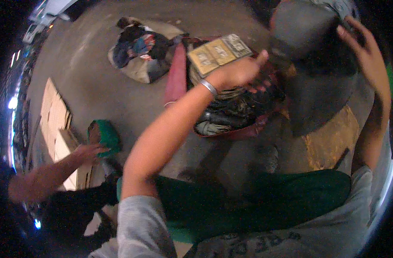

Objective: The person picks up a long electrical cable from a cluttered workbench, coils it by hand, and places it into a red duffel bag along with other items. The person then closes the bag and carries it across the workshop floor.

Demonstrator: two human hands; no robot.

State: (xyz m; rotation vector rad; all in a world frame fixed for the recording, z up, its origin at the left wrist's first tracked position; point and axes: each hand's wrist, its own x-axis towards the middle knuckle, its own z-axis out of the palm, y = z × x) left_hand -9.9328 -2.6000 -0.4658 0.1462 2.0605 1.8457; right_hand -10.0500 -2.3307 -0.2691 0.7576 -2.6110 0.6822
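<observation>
My left hand (241,74), with a silver bracelet on its wrist, hovers over an open dark red bag (175,79). Its thumb stands apart and its blurred fingers are spread, with nothing seen in them. Dark, tangled items (235,103) fill the bag, and a pale grey cloth (211,128) lies at its near end. Beside my left hand rests a flat panel (220,53) with tan and grey sections. At the upper right my right hand (368,53) has its fingers apart beside a large dark grey object (306,30); I cannot tell whether they touch.
A co-worker's hand (91,154) touches a green object (108,136) at left. Flattened cardboard (54,116) lies beyond it. A round pale sack (147,77) holds dark cloths (138,45). A yellowish sheet (334,139) lies on the floor at right. Green cloth (248,200) covers my lap.
</observation>
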